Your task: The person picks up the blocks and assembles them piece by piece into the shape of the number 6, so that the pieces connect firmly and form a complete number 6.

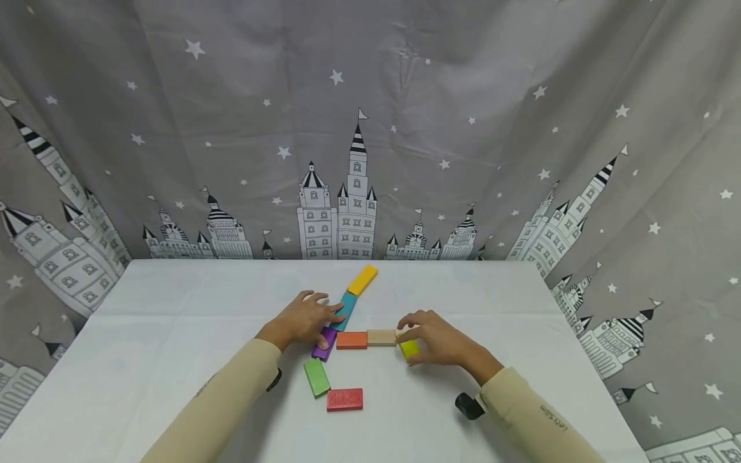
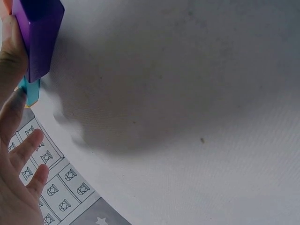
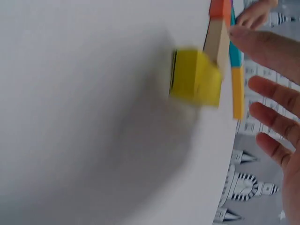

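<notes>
My left hand (image 1: 303, 319) reaches over the bend of a block line, its thumb against the purple block (image 1: 324, 344) and its index finger at the teal block (image 1: 346, 310). The other left fingers stretch out loosely in the left wrist view. My right hand (image 1: 437, 339) spreads around the yellow block (image 1: 408, 347), index fingertip near the block's upper left and thumb at its lower edge. That block slants at the end of a plain wooden block (image 1: 381, 337), which adjoins an orange block (image 1: 351, 341). In the right wrist view the yellow block (image 3: 194, 77) looks blurred.
An amber block (image 1: 363, 280) continues beyond the teal one, towards the back edge. Nearer lie a green block (image 1: 316, 377), tilted, and a red block (image 1: 345, 399) beside its lower end. All rest on a white table (image 1: 145, 360), with a grey castle-print curtain (image 1: 243, 83) behind.
</notes>
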Demonstrator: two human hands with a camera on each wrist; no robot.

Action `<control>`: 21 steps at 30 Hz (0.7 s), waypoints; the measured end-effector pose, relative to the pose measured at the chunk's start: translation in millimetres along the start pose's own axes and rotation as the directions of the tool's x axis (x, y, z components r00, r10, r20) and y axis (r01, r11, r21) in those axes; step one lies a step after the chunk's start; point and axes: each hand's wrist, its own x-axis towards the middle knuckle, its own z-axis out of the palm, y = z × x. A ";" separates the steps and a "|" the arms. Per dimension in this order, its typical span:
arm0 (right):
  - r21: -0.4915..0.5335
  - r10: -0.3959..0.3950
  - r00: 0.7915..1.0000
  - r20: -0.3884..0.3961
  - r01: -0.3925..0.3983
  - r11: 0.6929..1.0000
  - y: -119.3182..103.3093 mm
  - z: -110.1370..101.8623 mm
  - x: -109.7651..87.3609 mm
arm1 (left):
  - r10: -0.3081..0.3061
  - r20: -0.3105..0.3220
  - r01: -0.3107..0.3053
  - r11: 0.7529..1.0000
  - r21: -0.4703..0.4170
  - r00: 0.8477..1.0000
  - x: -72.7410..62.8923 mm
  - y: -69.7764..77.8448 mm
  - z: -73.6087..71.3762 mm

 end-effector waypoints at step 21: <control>0.018 0.028 0.991 0.127 -0.031 0.999 22.7 3.7 4.8 | 0.012 -0.020 -0.011 1.000 0.005 1.000 -1.8 -1.4 1.5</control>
